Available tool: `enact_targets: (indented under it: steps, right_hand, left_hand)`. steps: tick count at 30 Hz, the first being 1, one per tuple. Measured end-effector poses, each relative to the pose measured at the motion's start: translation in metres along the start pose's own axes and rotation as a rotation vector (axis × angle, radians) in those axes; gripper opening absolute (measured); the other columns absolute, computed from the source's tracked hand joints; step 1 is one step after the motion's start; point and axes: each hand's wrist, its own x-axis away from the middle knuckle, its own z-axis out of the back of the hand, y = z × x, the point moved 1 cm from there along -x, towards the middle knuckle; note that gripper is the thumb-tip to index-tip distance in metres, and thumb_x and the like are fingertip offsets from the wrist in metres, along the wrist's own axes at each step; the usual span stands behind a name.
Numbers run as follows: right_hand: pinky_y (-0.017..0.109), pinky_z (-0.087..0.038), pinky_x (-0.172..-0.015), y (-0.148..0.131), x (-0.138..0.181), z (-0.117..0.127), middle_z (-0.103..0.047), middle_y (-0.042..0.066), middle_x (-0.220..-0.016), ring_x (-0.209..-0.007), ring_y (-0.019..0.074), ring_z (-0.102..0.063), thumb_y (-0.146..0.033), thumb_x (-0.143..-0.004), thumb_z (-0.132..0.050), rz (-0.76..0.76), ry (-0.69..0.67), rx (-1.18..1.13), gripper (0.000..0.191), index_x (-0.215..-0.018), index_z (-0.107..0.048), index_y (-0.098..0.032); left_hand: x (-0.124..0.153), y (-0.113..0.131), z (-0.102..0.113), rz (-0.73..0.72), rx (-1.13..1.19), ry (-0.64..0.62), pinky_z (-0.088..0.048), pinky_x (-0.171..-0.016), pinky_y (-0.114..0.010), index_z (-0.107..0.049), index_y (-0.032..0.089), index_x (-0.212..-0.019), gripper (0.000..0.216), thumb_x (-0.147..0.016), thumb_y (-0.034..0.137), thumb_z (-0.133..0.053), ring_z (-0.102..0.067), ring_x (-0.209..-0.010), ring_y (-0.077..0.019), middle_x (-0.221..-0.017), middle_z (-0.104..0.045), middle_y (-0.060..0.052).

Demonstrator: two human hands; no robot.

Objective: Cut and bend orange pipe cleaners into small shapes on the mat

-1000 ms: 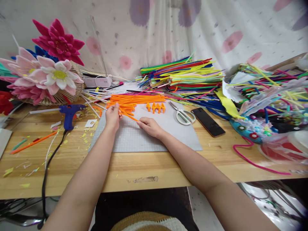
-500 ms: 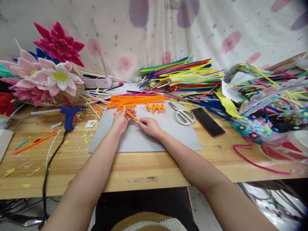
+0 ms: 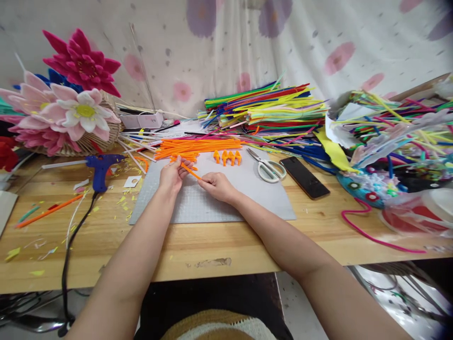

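Observation:
A short orange pipe cleaner [image 3: 191, 172] is held between both hands over the grey cutting mat [image 3: 247, 193]. My left hand [image 3: 172, 175] pinches its upper end, and my right hand [image 3: 216, 185] pinches the lower end. Just beyond my left hand lies a pile of orange pipe cleaners [image 3: 198, 146]. Several small bent orange pieces [image 3: 227, 157] stand in a row on the mat to the right of that pile.
White scissors [image 3: 266, 167] and a black phone [image 3: 304, 177] lie right of the mat. A blue glue gun [image 3: 100, 166] with a black cord sits left. Coloured pipe cleaner stacks [image 3: 269, 108] fill the back and right. Fabric flowers [image 3: 67, 111] stand at far left.
My left hand has come off the orange pile and moved right and nearer, closing on the upper end of the pipe cleaner that my right hand kept holding.

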Motion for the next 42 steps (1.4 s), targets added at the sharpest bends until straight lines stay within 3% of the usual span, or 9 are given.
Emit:
enact_targets:
  steps: [6, 11, 17, 21, 25, 29, 34, 37, 42]
  right_hand:
    - [0.023, -0.021, -0.052, 0.001, 0.002, 0.0, -0.026, -0.005, -0.051, -0.05, 0.0058, -0.025, -0.031, -0.083, -0.039, -0.023, -0.008, -0.112, 0.038, -0.051, -0.026, -0.017]
    - [0.021, -0.028, -0.053, 0.013, 0.003, 0.0, -0.037, -0.005, -0.055, -0.053, 0.0068, -0.035, -0.042, -0.082, -0.042, -0.151, -0.102, -0.222, 0.035, -0.058, -0.042, -0.016]
    - [0.023, -0.04, -0.065, 0.008, -0.01, 0.006, -0.058, 0.005, -0.09, -0.075, 0.0114, -0.054, -0.048, -0.075, -0.055, -0.356, 0.111, -0.216, 0.037, -0.092, -0.048, -0.016]
    - [0.026, -0.041, -0.068, 0.005, -0.031, -0.001, -0.061, 0.002, -0.075, -0.068, 0.0129, -0.056, -0.037, -0.082, -0.048, -0.415, -0.073, -0.099, 0.023, -0.092, -0.052, -0.017]
    - [0.025, -0.04, -0.066, 0.006, -0.053, -0.008, -0.057, 0.002, -0.066, -0.064, 0.0126, -0.054, -0.028, -0.087, -0.039, -0.514, 0.066, -0.075, 0.028, -0.065, -0.051, -0.016]
    - [0.018, -0.032, -0.048, -0.008, -0.062, -0.013, -0.042, -0.006, -0.05, -0.042, 0.006, -0.038, -0.019, -0.087, -0.037, -0.576, 0.123, -0.449, 0.02, -0.068, -0.044, -0.018]
    - [0.017, -0.023, -0.038, -0.027, -0.064, -0.015, -0.043, -0.007, -0.045, -0.034, 0.0057, -0.03, -0.021, -0.089, -0.03, -0.542, 0.076, -0.703, 0.019, -0.072, -0.038, -0.019]
    - [0.018, -0.03, -0.044, -0.028, -0.069, -0.014, -0.048, -0.005, -0.047, -0.039, 0.007, -0.039, -0.021, -0.087, -0.033, -0.496, 0.148, -0.515, 0.02, -0.069, -0.043, -0.019]
    - [0.022, -0.039, -0.061, -0.025, -0.072, -0.018, -0.052, -0.001, -0.052, -0.06, 0.0118, -0.054, -0.025, -0.084, -0.036, -0.429, 0.247, -0.204, 0.026, -0.063, -0.049, -0.018]
  left_hand:
    - [0.001, 0.0, 0.001, -0.028, 0.028, -0.013, -0.048, -0.052, -0.016, -0.055, 0.01, -0.066, 0.02, -0.085, 0.017, -0.049, -0.062, -0.05, -0.0088, -0.053, -0.061, -0.001]
    - [0.002, 0.0, 0.003, -0.182, 0.007, -0.066, -0.049, -0.055, -0.018, -0.057, 0.011, -0.072, 0.016, -0.083, 0.022, -0.053, -0.065, -0.059, -0.011, -0.061, -0.064, -0.002]
    - [0.007, -0.002, -0.006, -0.344, -0.117, -0.119, -0.05, -0.061, -0.023, -0.058, 0.012, -0.074, 0.019, -0.078, 0.03, -0.059, -0.066, -0.064, -0.0142, -0.064, -0.066, -0.004]
    - [0.006, 0.0, -0.017, -0.25, -0.136, -0.167, -0.05, -0.064, -0.023, -0.058, 0.011, -0.076, 0.021, -0.081, 0.031, -0.056, -0.066, -0.067, -0.0143, -0.067, -0.066, -0.005]
    - [-0.001, 0.01, -0.024, -0.111, -0.082, -0.2, -0.049, -0.062, -0.022, -0.06, 0.011, -0.084, 0.026, -0.087, 0.033, -0.046, -0.064, -0.063, -0.0116, -0.065, -0.064, -0.004]
    - [-0.01, 0.025, -0.029, -0.056, -0.06, -0.258, -0.049, -0.062, -0.02, -0.061, 0.013, -0.086, 0.019, -0.086, 0.026, -0.048, -0.061, -0.056, -0.0084, -0.058, -0.059, 0.0]
    - [-0.027, 0.035, -0.035, 0.007, -0.111, -0.02, -0.045, -0.049, -0.017, -0.057, 0.014, -0.071, 0.014, -0.082, 0.022, -0.055, -0.06, -0.052, -0.0089, -0.057, -0.06, 0.0]
    - [-0.038, 0.038, -0.041, -0.028, -0.135, 0.09, -0.044, -0.046, -0.017, -0.055, 0.014, -0.069, 0.013, -0.081, 0.019, -0.056, -0.063, -0.057, -0.0111, -0.06, -0.062, -0.003]
    - [-0.049, 0.039, -0.045, -0.047, -0.161, 0.117, -0.046, -0.05, -0.021, -0.053, 0.015, -0.064, 0.015, -0.079, 0.014, -0.055, -0.063, -0.058, -0.0136, -0.058, -0.06, -0.004]
